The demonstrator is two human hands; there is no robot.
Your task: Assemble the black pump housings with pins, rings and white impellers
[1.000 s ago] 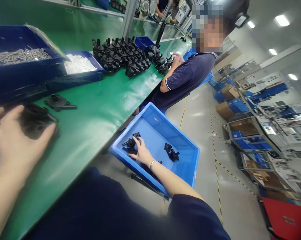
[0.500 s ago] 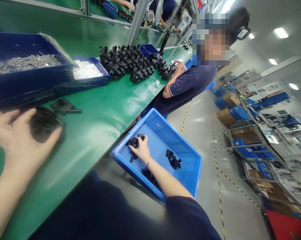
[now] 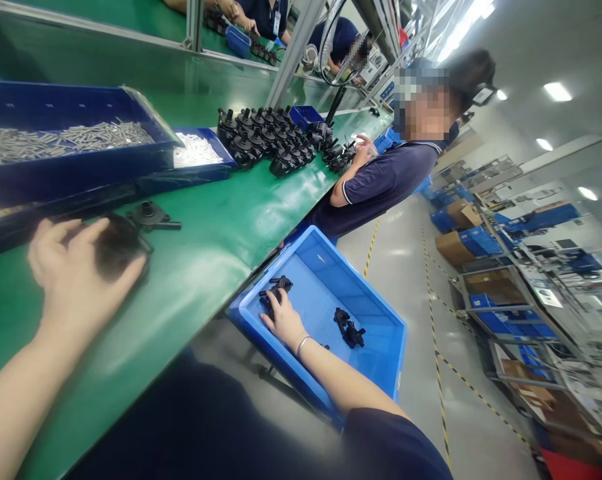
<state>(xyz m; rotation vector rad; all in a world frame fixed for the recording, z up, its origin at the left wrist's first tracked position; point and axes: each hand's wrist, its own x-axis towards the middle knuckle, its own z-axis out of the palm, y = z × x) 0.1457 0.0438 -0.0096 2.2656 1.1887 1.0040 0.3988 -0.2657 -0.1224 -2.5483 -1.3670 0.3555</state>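
My left hand [image 3: 83, 273] is curled around a round black plastic housing [image 3: 118, 250], blurred, just above the green bench. Beside it on the bench lies a flat black cover with a side spout [image 3: 151, 215]. My right hand [image 3: 287, 325] reaches into the blue crate [image 3: 321, 250], its thumb and fingers closed on a black spouted part [image 3: 269, 300] that they partly hide. Another black part [image 3: 283, 283] lies just beyond the fingertips. A few more black parts [image 3: 349, 328] rest on the crate floor to the right.
A navy bin of metal pins [image 3: 105, 137] and a smaller bin of white pieces [image 3: 195, 150] stand along the bench. Behind them are rows of black assemblies [image 3: 265, 133]. A co-worker [image 3: 381, 173] stands past the crate, hands at the bench.
The view has shifted slightly, so bench items appear further right and lower. My right hand has drawn back a little within the crate, uncovering a black part. My left hand keeps the housing.
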